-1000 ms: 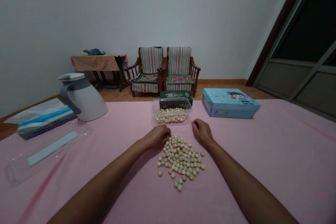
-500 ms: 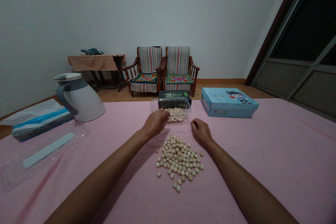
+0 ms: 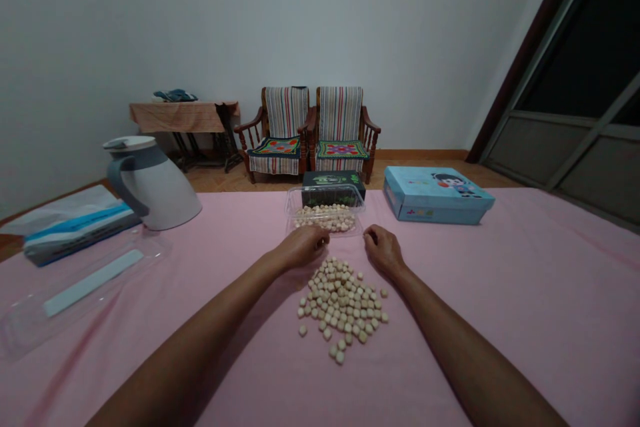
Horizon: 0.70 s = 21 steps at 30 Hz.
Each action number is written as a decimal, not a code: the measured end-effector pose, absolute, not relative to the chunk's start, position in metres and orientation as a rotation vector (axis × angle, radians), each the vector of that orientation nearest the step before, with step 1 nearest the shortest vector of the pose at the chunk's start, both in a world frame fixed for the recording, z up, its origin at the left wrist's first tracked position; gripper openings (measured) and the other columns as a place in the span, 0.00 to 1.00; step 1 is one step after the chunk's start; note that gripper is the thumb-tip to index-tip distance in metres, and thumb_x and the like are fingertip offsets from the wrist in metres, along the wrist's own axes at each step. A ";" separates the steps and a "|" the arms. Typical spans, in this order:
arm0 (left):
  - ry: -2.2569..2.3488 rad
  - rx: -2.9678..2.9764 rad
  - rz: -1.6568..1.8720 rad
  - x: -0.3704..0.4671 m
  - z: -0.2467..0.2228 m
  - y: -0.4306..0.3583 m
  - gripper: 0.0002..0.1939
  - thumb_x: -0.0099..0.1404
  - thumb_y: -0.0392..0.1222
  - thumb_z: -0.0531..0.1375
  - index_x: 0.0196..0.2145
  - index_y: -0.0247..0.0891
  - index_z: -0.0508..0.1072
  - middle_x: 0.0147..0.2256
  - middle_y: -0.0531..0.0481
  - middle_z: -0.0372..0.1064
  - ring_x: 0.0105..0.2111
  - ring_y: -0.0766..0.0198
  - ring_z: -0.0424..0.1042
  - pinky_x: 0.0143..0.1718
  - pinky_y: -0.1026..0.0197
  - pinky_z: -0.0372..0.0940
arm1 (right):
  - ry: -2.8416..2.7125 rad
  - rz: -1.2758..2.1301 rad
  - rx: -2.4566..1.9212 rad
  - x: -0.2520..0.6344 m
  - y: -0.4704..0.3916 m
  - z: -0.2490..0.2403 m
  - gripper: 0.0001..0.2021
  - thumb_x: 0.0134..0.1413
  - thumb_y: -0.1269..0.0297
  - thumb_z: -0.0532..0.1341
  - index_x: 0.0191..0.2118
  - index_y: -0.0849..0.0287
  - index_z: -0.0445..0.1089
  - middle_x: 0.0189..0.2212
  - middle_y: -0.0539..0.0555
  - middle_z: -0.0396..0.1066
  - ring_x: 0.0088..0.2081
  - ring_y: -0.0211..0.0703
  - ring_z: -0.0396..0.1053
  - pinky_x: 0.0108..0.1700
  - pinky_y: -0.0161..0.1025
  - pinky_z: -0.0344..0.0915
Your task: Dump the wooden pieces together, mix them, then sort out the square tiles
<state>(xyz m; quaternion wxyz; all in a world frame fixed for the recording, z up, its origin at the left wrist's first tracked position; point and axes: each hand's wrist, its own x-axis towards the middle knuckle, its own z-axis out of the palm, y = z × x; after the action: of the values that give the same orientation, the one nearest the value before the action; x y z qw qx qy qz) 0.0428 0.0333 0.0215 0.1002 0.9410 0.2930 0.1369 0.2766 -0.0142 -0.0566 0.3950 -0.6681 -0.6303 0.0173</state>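
Observation:
Small pale cube-like pieces (image 3: 345,300) lie heaped on the pink cloth (image 3: 260,373) in front of me. Beyond them stands a clear plastic container (image 3: 359,221) with more pale pieces (image 3: 330,218) inside and its clear lid part raised at the back. My left hand (image 3: 304,247) is between the container's near edge and the heap, its fingers curled together; whatever they may hold is hidden. Resting on the cloth right of the container, my right hand (image 3: 384,250) is curled into a loose fist, with nothing seen in it.
Behind the container is a black box (image 3: 334,180). A light blue box (image 3: 437,195) stands to the right. On the left are a white-and-grey jug (image 3: 163,190), a blue-and-white packet (image 3: 83,230) and a clear plastic tray or lid (image 3: 93,283). Two wooden armchairs (image 3: 290,113) stand beyond.
My left hand has come back from over the container toward the heap, uncovering more of the pieces inside. A loose piece left of the heap no longer shows. My right hand stays put.

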 end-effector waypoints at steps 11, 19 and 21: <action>1.024 2.684 0.724 0.035 0.044 0.035 0.08 0.55 0.30 0.57 0.33 0.35 0.73 0.30 0.49 0.71 0.29 0.66 0.68 0.31 0.66 0.61 | -1.603 0.060 -1.704 0.277 -0.014 -0.057 0.08 0.51 0.67 0.51 0.29 0.58 0.67 0.27 0.53 0.70 0.31 0.41 0.66 0.35 0.35 0.58; 1.028 2.616 0.113 0.043 0.017 0.006 0.08 0.52 0.35 0.57 0.30 0.35 0.75 0.27 0.51 0.73 0.26 0.67 0.69 0.26 0.68 0.57 | -1.598 0.052 -1.721 0.277 -0.014 -0.057 0.08 0.51 0.67 0.51 0.30 0.58 0.67 0.28 0.53 0.71 0.31 0.41 0.67 0.35 0.35 0.58; 1.055 2.610 0.076 0.048 0.017 0.005 0.09 0.52 0.35 0.57 0.31 0.36 0.76 0.28 0.51 0.74 0.26 0.67 0.69 0.26 0.68 0.57 | -1.600 0.058 -1.715 0.277 -0.014 -0.058 0.08 0.52 0.67 0.51 0.30 0.58 0.68 0.28 0.53 0.71 0.31 0.41 0.67 0.35 0.35 0.58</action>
<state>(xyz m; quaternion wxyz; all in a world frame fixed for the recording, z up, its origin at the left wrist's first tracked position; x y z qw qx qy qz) 0.0477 0.0050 0.0172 0.1620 0.9146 0.3696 0.0268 0.2773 -0.0139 -0.0582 0.3875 -0.6738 -0.6287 0.0227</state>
